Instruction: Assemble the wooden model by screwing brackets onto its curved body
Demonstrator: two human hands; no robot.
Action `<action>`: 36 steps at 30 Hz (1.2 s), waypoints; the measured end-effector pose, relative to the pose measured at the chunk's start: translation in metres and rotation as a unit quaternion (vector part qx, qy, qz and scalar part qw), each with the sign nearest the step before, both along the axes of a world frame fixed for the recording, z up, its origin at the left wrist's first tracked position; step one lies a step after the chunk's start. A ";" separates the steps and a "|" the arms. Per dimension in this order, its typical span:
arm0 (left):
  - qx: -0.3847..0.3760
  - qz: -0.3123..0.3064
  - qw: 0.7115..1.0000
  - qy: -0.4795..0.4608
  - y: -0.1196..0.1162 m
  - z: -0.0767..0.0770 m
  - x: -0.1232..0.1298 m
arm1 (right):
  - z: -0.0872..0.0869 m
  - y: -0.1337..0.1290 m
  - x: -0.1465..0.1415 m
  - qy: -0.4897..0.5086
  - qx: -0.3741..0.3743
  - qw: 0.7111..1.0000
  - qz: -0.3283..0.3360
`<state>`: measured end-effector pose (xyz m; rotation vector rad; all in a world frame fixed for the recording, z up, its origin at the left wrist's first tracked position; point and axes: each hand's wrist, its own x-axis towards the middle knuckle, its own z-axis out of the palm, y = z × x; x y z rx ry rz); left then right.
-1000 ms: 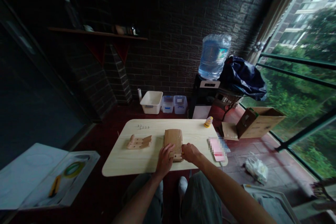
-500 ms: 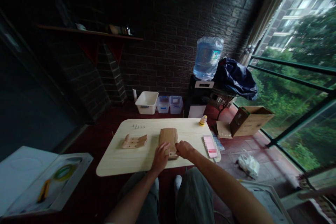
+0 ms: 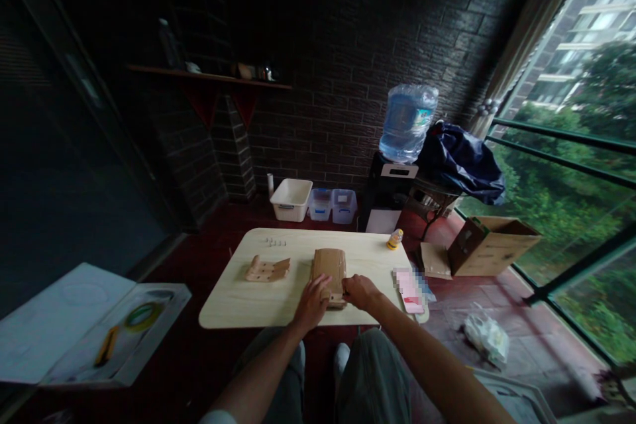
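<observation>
A brown cardboard packet or box (image 3: 329,260) lies lengthwise on the pale table (image 3: 228,310) in front of me. At its near end is a light wooden piece (image 3: 337,303) with a dark hole. My left hand (image 3: 313,299) bears down on this end, fingers over the cardboard and thumb at the wooden piece, holding it. My right hand (image 3: 362,292) is closed in a fist against the right side of that end; whatever its fingers pinch is hidden. To the left sits a wooden assembly (image 3: 267,269) with slats and dark holes. Several small metal-looking parts (image 3: 275,242) lie behind it.
A yellow-capped bottle (image 3: 395,239) and a pink phone-like item (image 3: 411,291) are at the table's right. An open case (image 3: 163,315) with a yellow-handled tool and tape stands left. Bins (image 3: 292,201), a water dispenser (image 3: 397,172) and a carton (image 3: 489,248) are beyond.
The view has shifted, so the whole scene sits slightly further right and lower. Both hands stay at the near end of the cardboard, with hardly any change of grip.
</observation>
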<state>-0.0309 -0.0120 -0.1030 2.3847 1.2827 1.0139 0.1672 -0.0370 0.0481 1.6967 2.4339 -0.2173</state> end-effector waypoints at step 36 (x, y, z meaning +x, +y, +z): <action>-0.154 -0.077 0.948 0.267 0.002 0.109 0.016 | -0.004 -0.063 0.053 0.457 0.073 0.846 -0.263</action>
